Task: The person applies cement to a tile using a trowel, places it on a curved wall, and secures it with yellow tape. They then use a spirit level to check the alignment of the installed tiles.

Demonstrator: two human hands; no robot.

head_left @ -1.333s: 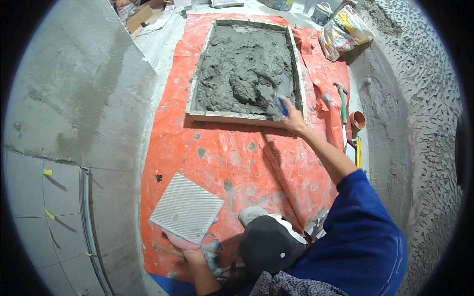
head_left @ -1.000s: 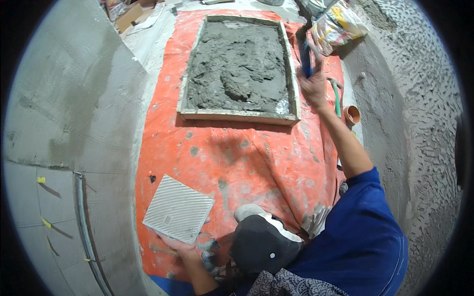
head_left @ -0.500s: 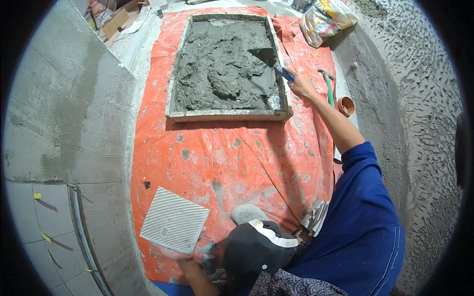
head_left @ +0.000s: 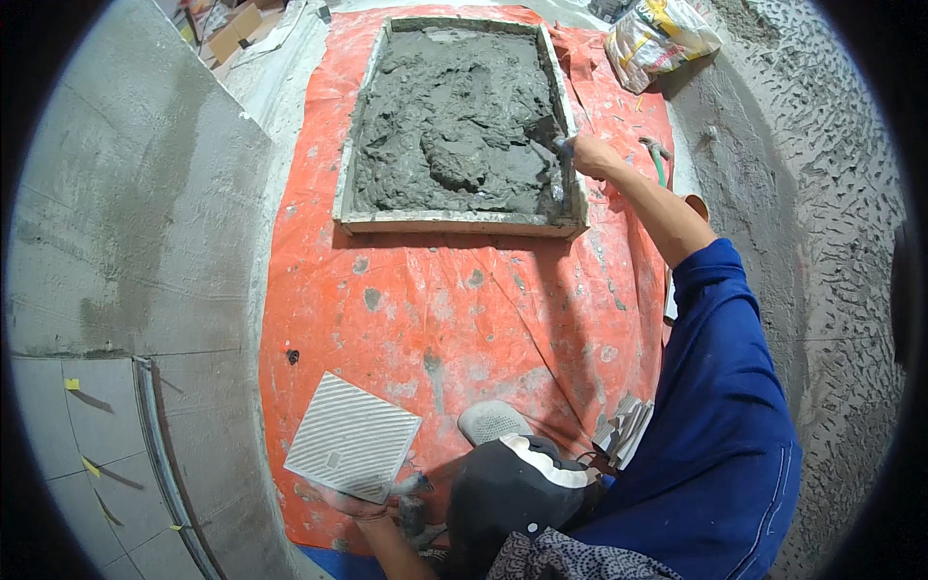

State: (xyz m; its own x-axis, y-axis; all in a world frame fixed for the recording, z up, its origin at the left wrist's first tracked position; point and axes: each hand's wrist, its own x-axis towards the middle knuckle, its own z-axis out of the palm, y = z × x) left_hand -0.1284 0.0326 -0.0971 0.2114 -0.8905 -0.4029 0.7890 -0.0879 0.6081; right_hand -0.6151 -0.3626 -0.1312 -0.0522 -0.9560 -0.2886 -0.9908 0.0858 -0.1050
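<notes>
My right hand (head_left: 596, 157) is closed round the handle of a trowel (head_left: 545, 131) at the right edge of a shallow wood-framed mixing tray (head_left: 464, 226). The trowel's blade is partly hidden in wet grey mortar (head_left: 435, 106), which fills the tray in rough lumps. Low on the left, my left hand (head_left: 353, 503) supports a square tile (head_left: 354, 437) from beneath by its near edge, ribbed face up. Most of those fingers are hidden under the tile.
A stained orange sheet (head_left: 425, 309) covers the floor. Along its right side are a printed bag (head_left: 662, 41), a green-handled hammer (head_left: 658, 159), a brown pipe (head_left: 697, 204) and some stacked pieces (head_left: 626, 430). Tiles with yellow spacers (head_left: 104, 411) line the left wall's lower part.
My right hand has turned over, and the trowel has shifted right and nearer, toward the tray's right edge. The tile remains in my left hand. The view has shifted slightly.
</notes>
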